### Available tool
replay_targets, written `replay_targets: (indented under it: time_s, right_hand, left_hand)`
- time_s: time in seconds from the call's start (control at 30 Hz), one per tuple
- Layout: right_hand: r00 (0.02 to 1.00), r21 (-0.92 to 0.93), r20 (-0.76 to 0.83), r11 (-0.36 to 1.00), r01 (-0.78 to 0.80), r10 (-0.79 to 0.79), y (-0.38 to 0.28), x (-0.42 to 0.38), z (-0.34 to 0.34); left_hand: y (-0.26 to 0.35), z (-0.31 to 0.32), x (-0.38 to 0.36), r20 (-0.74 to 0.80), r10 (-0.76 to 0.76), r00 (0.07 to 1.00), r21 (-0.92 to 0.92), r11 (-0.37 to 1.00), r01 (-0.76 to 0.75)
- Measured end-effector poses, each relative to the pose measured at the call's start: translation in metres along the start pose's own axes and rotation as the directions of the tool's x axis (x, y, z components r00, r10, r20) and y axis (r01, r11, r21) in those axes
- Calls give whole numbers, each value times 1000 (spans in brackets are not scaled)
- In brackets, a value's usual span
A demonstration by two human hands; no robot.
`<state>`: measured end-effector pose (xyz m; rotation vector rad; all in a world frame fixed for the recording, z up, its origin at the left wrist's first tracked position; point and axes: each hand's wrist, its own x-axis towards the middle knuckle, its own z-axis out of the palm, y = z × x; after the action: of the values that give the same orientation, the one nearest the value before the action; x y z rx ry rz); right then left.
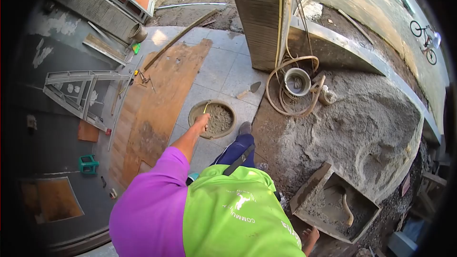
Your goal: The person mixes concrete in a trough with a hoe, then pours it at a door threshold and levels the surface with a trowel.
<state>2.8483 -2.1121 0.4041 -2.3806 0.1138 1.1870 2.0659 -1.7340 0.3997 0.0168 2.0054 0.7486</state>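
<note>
My left hand (202, 122) is closed around the thin handle of a round bucket (233, 114). Grey mortar (219, 118) fills much of that bucket, which stands on pale floor tiles (209, 74) just ahead of my foot (245, 128). Down at my right side, my right hand (310, 236) hangs near a wooden mixing box (304, 201), fingers loosely apart and nothing seen in them. Wet mortar lies in the box, with a curved wooden handle (346, 209) sticking out. On the tiles beyond the bucket rests a trowel (254, 87).
A large sand heap (352, 128) rises on the right. A hose (269, 93) coils around another bucket (287, 83) beside a pillar (254, 19). Brown boards (166, 95) cover floor to the left, near a metal ladder (85, 74) and green stool (88, 164).
</note>
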Motion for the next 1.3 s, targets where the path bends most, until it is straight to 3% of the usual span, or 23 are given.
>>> replay_targets:
  time_s: [0.03, 0.13, 0.23, 0.4, 0.47, 0.57, 0.67, 0.7, 0.77, 0.83, 0.9, 0.97, 1.0, 1.03, 1.07, 1.1, 1.13, 1.17, 1.2, 1.23, 1.27, 1.3]
  right_hand:
    - [1000, -29, -15, 1000, 7, -8, -10, 8, 6]
    - [986, -50, 146, 995, 91, -82, -69, -11, 39]
    - [973, -222, 215, 965, 137, -88, -136, -25, 114]
    - [926, -443, 352, 848, 292, -135, -265, -41, 268]
    - [911, -475, 381, 811, 341, -159, -324, -26, 341]
    - [858, -493, 492, 764, 416, -150, -416, -38, 454]
    - [785, -578, 606, 605, 547, -130, -490, -85, 552]
    - [786, -612, 607, 564, 555, -115, -509, -102, 578]
    - [770, -631, 632, 520, 576, -87, -532, -113, 616]
    - [825, -740, 564, 425, 522, -31, -545, -141, 647]
    - [871, -821, 490, 352, 449, 32, -540, -166, 677]
    - [898, -869, 433, 303, 392, 79, -533, -171, 723]
    - [876, -862, 479, 216, 458, 55, -519, -163, 754]
    - [874, -878, 469, 181, 444, 129, -516, -160, 792]
    - [871, -895, 446, 138, 425, 207, -518, -165, 831]
    - [749, -749, 650, 281, 601, 130, -529, -221, 868]
    - [685, -663, 727, 303, 684, 45, -535, -237, 910]
    - [602, -592, 797, 142, 793, -39, -545, -244, 960]
    - [483, -473, 872, 124, 872, -73, -566, -298, 1002]
    - [223, -244, 961, -118, 963, -166, -582, -320, 1048]
    - [422, -402, 901, 177, 899, -97, -596, -352, 1092]
    - [339, -338, 935, 33, 941, -105, -617, -388, 1132]
  left_hand:
    - [-3, -19, 10, -35, -27, 999, -64, 998, 25]
    - [-29, -79, 44, -94, -145, 985, -223, 967, 121]
    - [-67, -131, 67, -102, -298, 949, -400, 886, 235]
    - [-110, -205, 74, -113, -535, 837, -630, 690, 356]
    - [-119, -225, 66, -137, -592, 794, -720, 610, 331]
    - [-146, -250, 65, -22, -635, 772, -799, 476, 369]
    - [-141, -254, 60, -5, -755, 656, -894, 298, 336]
    - [-157, -255, 62, 25, -722, 692, -902, 282, 327]
    - [-210, -259, 95, 77, -633, 770, -920, 252, 299]
    - [-182, -257, 93, 89, -717, 692, -875, 276, 398]
    - [-145, -262, 81, 147, -721, 677, -905, 178, 387]
    - [-102, -265, 85, 239, -607, 757, -965, -66, 252]
    - [-79, -263, 87, 180, -548, 817, -977, 1, 215]
    - [-94, -267, 112, 225, -669, 708, -959, -26, 281]
    - [-77, -274, 110, 189, -720, 668, -972, -41, 231]
    - [-56, -266, 121, 164, -754, 636, -982, -64, 177]
    - [-35, -260, 133, 168, -753, 636, -983, -78, 167]
    - [-11, -262, 143, 165, -753, 637, -984, -85, 155]
    - [-2, -265, 141, 162, -759, 630, -986, -94, 141]
    - [3, -267, 145, 201, -728, 656, -979, -157, 126]
    - [8, -269, 162, 234, -686, 689, -970, -216, 113]
    - [8, -271, 178, 263, -644, 719, -956, -272, 107]
